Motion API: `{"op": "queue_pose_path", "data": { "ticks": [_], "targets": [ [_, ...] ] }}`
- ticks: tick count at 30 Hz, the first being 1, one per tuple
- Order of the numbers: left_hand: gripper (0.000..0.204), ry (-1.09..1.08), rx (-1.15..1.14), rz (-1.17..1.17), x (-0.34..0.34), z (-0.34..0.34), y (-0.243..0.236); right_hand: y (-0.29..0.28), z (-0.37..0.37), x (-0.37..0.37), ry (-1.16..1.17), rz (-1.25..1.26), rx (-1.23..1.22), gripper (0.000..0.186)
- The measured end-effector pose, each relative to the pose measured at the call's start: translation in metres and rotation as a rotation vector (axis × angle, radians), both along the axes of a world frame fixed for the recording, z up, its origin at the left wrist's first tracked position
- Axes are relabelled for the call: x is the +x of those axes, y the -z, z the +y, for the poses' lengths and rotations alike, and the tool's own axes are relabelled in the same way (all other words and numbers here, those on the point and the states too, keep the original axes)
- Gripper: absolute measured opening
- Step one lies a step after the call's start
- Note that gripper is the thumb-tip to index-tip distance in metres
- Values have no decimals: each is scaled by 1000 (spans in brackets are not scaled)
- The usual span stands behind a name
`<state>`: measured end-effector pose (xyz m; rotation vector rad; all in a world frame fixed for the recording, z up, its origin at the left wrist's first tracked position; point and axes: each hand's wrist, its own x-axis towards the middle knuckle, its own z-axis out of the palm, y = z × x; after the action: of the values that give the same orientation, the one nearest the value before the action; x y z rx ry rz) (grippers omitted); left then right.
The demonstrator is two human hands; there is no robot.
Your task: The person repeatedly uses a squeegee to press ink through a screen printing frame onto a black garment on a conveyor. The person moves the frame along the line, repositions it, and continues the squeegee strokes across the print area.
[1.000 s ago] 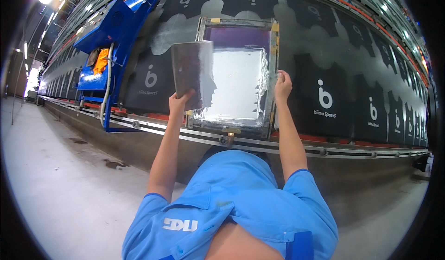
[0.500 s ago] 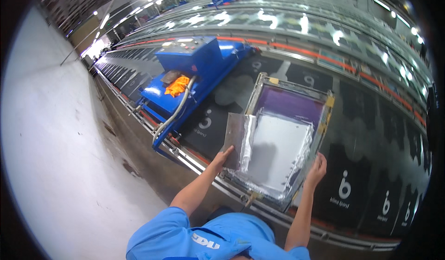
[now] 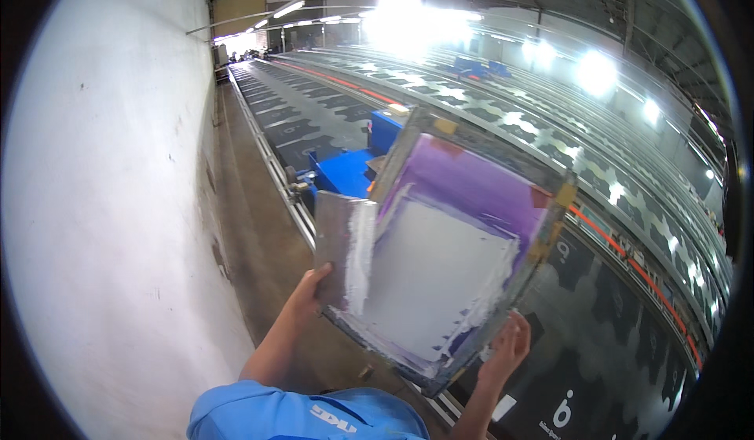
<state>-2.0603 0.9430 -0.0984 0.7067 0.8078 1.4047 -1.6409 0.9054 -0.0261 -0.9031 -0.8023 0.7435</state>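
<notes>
Left hand (image 3: 316, 283), left of centre, thumb clamped over the lower left edge of a flat grey blade (image 3: 331, 232), which reaches up beyond the fingers; right hand (image 3: 509, 344), lower right of centre, fingers curled closed on the side of a tilted framed screen (image 3: 496, 149). Inside the frame: white paste (image 3: 440, 279) spread below a purple band, more along the blade. Long table with dark pieces (image 3: 597, 322) lower right, blue machine (image 3: 344, 171) behind the screen, pale wall (image 3: 118, 173) filling the left.

The shirt (image 3: 385, 412) I saw at the near edge was light blue, with white lettering (image 3: 334, 419). Its left sleeve (image 3: 224, 408) was short. The left hand (image 3: 312, 285) and right hand (image 3: 509, 342) were bare.
</notes>
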Motion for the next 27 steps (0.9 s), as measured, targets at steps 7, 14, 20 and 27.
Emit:
{"op": "queue_pose_path", "data": {
  "ticks": [7, 14, 20, 27],
  "targets": [
    [82, -466, -261, -30, -167, -67, 118, 36, 10, -163, -354, -30, -23, 14],
    [101, -414, -172, -36, -234, -166, 177, 48, 5, -285, -651, -182, -86, 14],
    [95, -389, -275, -99, -277, -191, 214, 59, 19, -346, -737, -436, -113, 17],
    [105, -374, -342, -92, -313, -176, 234, 49, 27, -400, -724, -671, -51, 24]
  ]
}}
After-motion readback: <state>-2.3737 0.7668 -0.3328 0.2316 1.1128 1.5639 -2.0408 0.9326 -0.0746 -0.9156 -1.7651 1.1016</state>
